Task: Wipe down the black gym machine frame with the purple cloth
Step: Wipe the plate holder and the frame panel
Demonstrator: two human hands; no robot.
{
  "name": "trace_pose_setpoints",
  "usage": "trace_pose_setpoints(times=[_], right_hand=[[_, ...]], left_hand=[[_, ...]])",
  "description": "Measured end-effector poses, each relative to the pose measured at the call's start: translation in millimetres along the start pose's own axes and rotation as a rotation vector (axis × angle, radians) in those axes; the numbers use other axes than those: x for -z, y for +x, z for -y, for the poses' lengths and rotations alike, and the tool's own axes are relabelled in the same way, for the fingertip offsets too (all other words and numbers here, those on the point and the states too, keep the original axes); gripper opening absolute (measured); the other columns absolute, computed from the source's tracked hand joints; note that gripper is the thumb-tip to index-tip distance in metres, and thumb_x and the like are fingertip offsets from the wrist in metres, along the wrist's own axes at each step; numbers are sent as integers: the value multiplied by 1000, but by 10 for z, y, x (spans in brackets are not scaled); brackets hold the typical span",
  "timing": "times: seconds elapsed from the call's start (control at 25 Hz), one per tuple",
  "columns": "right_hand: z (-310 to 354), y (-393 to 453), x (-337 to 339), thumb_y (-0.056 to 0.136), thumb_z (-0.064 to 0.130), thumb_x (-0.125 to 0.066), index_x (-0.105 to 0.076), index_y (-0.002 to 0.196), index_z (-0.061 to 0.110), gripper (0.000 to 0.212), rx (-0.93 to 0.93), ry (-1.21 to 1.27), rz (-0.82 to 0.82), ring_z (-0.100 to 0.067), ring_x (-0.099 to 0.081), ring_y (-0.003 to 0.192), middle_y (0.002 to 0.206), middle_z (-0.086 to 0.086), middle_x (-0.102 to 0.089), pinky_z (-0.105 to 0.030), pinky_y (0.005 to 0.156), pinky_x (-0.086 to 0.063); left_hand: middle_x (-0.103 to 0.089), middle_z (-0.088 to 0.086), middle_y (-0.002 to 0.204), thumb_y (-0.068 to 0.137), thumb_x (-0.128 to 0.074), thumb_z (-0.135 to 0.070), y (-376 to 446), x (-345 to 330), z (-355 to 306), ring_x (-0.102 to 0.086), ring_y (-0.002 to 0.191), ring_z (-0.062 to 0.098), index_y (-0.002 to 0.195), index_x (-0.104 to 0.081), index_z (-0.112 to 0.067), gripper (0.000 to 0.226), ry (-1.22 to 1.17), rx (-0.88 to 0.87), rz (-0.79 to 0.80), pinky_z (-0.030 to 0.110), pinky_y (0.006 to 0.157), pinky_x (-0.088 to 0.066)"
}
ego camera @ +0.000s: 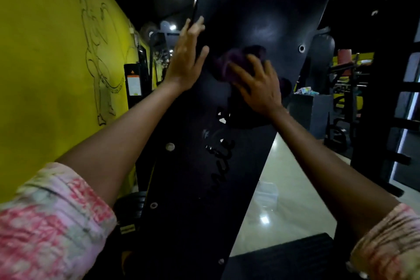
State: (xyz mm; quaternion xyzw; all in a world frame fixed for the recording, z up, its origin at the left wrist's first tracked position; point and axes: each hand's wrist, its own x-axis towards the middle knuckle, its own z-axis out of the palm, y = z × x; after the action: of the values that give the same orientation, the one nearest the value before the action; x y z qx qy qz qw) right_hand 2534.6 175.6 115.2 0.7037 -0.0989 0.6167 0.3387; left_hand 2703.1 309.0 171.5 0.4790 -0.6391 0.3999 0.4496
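Right hand (256, 88): fingers curled over the purple cloth (231, 63), pressing it on the black panel (250, 7).
Left hand (186, 57): fingers straight, flat on the panel's left edge.
Wall (45, 52): yellow, at left.

Machine frame (238, 18) stands centre, wall (45, 52) to its left, floor (284, 188) & other gym gear to its right; left hand (186, 57) on frame's left edge, right hand (256, 84) w/ cloth (229, 63) pressed on frame's face just beside it
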Motion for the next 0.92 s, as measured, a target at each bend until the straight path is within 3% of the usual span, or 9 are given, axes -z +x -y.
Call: trace_pose_setpoints(times=[0.08, 0.12, 0.28, 0.32, 0.36, 0.56, 0.64, 0.8, 0.92], right_hand=[[292, -147, -88, 89, 36, -56, -57, 129, 27, 42, -355, 82, -72, -39, -51, 92, 128, -16, -48, -41, 72, -49], [411, -231, -119, 88, 36, -55, -57, 129, 27, 42, -352, 97, -77, -38, -50, 93, 129, -15, -45, -41, 72, -48], [150, -572, -32, 91, 38, -48, -55, 131, 34, 40, 418, 9, 60, -32, -41, 91, 129, -10, -40, -41, 75, -41], [-48, -614, -8, 92, 38, -47, -53, 132, 36, 41, 481, -38, 72, -31, -40, 89, 129, -9, -41, -40, 73, -39], [-239, -637, -5, 92, 38, -47, -50, 133, 37, 41, 433, -87, 55, -31, -41, 87, 128, -9, -42, -39, 70, -41], [-375, -600, 15, 92, 39, -47, -55, 129, 25, 40, -350, -66, -65, -40, -55, 88, 124, -21, -50, -40, 69, -50], [-110, -768, 8, 91, 38, -47, -49, 131, 28, 40, -245, -20, -50, -37, -50, 89, 126, -18, -45, -40, 70, -48], [-165, -1164, 45, 92, 35, -45, -39, 134, 35, 43, 348, 7, 87, -29, -39, 83, 127, -10, -40, -37, 66, -47], [-505, -998, 47, 95, 39, -42, -40, 133, 33, 38, 252, -58, 19, -28, -38, 83, 126, -11, -40, -36, 65, -47]], left_hand=[[-40, 18, 146, 96, -42, -12, -105, -59, 15, -27, 140, 39, 125, -50, 3, 33, 176, -66, -56, 23, 118, -7], [-42, 18, 145, 95, -41, -9, -101, -69, 13, -29, 139, 39, 122, -53, 2, 32, 243, -82, -78, 32, 118, -11], [-45, 15, 143, 91, -46, -11, -89, -43, -4, -33, 138, 36, 119, -56, -2, 31, 444, -171, -67, 37, 118, -9], [-45, 15, 143, 92, -47, -13, -110, -56, -12, -33, 138, 35, 120, -56, -3, 32, 469, -200, -46, 38, 118, -11], [-46, 14, 143, 92, -47, -14, -128, -70, -15, -33, 138, 34, 121, -56, -3, 32, 478, -215, -31, 40, 117, -14], [-46, 13, 143, 93, -49, -13, -131, -75, -15, -33, 138, 33, 123, -55, -4, 32, 477, -182, -51, 46, 113, -25], [-45, 13, 144, 93, -49, -13, -126, -72, -41, -32, 139, 33, 125, -54, -4, 33, 483, -171, -44, 45, 113, -24], [-39, 12, 148, 96, -46, -16, -357, -100, -75, -26, 142, 29, 135, -48, -4, 41, 478, -123, -39, 41, 116, -17], [-39, 12, 148, 97, -45, -17, -504, -111, -62, -26, 141, 28, 137, -46, -5, 43, 492, -126, -43, 40, 116, -16]])
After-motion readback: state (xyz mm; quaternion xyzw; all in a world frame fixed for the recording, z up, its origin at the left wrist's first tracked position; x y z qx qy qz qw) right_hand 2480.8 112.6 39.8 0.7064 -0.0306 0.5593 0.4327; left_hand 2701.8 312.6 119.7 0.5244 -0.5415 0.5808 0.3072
